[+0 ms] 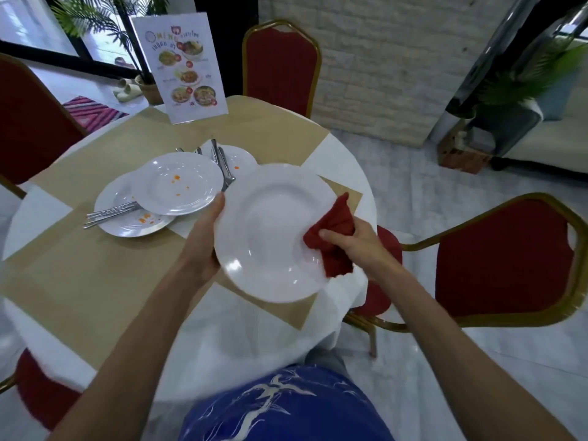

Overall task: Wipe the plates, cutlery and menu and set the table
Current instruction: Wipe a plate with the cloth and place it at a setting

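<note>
A large white plate [270,230] is held tilted above the round table [95,281]. My left hand [203,243] grips its left rim from behind. My right hand [346,237] clutches a bunched red cloth [334,237] pressed against the plate's right rim. Three stained white plates lie overlapped on the table: one on top [176,183], one under it at the left [127,214], one behind [237,159]. Cutlery [109,214] rests on the left plate, more cutlery [222,163] on the rear one. A menu card [183,65] stands upright at the far edge.
Red chairs with gold frames stand around the table: one at the far side [281,65], one at the right [506,259], one at the left [31,122]. Beige placemats [70,275] lie on the white tablecloth. Potted plants stand by the window and wall.
</note>
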Demonstrator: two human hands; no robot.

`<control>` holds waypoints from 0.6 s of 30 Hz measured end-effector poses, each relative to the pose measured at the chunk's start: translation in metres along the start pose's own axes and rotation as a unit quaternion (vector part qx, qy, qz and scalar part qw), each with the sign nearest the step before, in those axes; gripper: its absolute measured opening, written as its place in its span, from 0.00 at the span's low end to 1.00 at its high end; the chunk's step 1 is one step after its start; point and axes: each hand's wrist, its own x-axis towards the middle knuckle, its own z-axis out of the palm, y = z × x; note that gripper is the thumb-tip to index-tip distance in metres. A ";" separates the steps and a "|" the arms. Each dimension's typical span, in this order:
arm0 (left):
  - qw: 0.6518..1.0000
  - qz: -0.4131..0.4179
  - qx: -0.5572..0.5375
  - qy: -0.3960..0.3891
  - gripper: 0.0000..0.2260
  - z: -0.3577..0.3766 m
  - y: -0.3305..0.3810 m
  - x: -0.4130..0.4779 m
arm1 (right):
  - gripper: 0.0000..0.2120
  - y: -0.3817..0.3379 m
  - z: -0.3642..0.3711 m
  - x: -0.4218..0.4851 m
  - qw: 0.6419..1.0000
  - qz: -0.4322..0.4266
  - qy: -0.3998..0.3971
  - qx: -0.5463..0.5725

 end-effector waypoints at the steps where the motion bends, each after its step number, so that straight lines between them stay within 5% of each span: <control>1: 0.997 -0.028 0.056 -0.037 0.18 -0.002 0.009 0.001 | 0.18 -0.006 -0.011 0.001 0.996 -0.027 -0.033 -0.074; 4: 0.949 -0.104 0.265 -0.135 0.16 0.008 0.014 0.007 | 0.16 -0.025 -0.011 0.001 0.929 -0.152 -0.094 -0.323; 8: 0.853 -0.022 0.497 -0.158 0.25 0.033 -0.008 0.012 | 0.15 -0.031 0.018 0.001 0.851 -0.298 -0.096 -0.421; 11: 0.860 0.065 0.497 -0.098 0.18 0.032 -0.008 0.016 | 0.18 -0.023 0.011 0.006 0.879 -0.264 -0.038 -0.395; 13: 0.867 0.103 0.479 -0.092 0.21 0.026 -0.004 0.018 | 0.21 -0.011 0.008 0.006 0.915 -0.203 0.015 -0.348; 18: 0.907 0.117 0.405 -0.014 0.16 0.009 -0.004 0.017 | 0.20 0.044 0.019 -0.009 0.980 -0.040 0.108 -0.160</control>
